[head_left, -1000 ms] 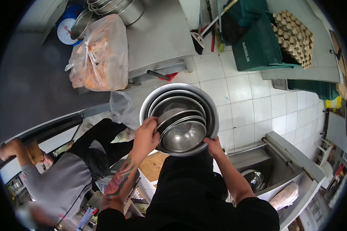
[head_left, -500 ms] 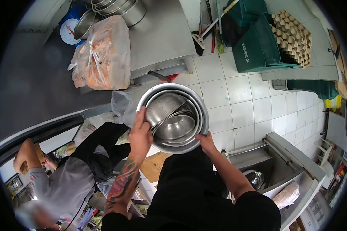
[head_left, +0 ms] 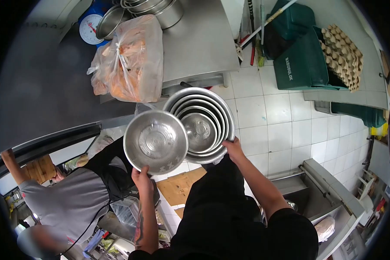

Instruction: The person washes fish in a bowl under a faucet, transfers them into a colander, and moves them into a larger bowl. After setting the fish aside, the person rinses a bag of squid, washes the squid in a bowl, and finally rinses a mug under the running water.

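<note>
Near the middle of the view, my right hand [head_left: 233,149] grips the rim of a stack of nested metal bowls [head_left: 228,108], the smaller ones sitting inside the largest. My left hand [head_left: 142,178] holds a separate metal bowl [head_left: 156,141] by its near rim. This bowl is tilted with its inside towards me, and it overlaps the left edge of the stack. Just beyond the bowls, a tied plastic bag with orange-pink contents [head_left: 132,65] rests at the edge of the steel table [head_left: 199,41].
A co-worker in a grey shirt [head_left: 73,199] stands at the left, holding a brown wooden object [head_left: 40,169]. Metal pots [head_left: 171,15] and a blue scale [head_left: 90,29] are at the top left. Green bins [head_left: 294,65] with egg trays [head_left: 343,56] stand top right; a sink [head_left: 316,199] is lower right.
My left hand has moved down and left, with a metal bowl now apart from the stack. The strainers seen on top are no longer visible there. The co-worker has leaned further left.
</note>
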